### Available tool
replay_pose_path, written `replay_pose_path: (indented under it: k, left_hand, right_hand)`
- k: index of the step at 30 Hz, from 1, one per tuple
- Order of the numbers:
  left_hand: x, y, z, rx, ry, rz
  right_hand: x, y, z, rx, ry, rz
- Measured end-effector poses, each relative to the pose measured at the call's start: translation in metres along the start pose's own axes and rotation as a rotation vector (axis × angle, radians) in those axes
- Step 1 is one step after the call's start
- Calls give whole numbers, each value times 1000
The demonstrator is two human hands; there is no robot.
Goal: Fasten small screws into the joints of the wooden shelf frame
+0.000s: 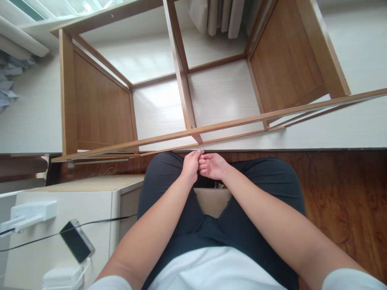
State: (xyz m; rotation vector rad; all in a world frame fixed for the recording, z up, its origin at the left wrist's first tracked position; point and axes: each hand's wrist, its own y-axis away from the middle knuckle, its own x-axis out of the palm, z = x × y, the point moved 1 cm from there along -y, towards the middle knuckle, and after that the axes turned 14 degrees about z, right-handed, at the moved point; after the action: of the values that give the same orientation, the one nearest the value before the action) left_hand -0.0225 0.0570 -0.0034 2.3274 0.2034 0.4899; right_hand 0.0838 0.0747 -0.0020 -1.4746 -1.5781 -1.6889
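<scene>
My left hand (191, 164) and my right hand (211, 166) meet between my knees, close to the front edge of a brown wooden frame (225, 125). The fingers of both hands are curled and pinched together at the tips. Something tiny and thin may be between them, but it is too small to name. Just ahead of the fingertips is the lower end of the frame's middle upright (180, 80). The frame has a solid wood panel (102, 98) at its left end and another panel (287, 56) at its right end.
The frame rests on a pale ledge (347, 131). On the left, a cream cabinet (99, 241) bears a white power strip (33, 213), a dark-screened device (77, 241), a white box (62, 278) and a black cable (99, 220). Curtains (217, 18) hang behind; dark wood floor (347, 193) lies right.
</scene>
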Motion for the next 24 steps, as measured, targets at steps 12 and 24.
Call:
replay_pose_path:
  k: [12, 24]
  left_hand:
    - [4, 28, -6, 55, -55, 179]
    - [28, 100, -63, 175, -27, 385]
  right_hand:
    - [0, 10, -35, -379, 363, -72]
    - [67, 50, -71, -858, 823, -119]
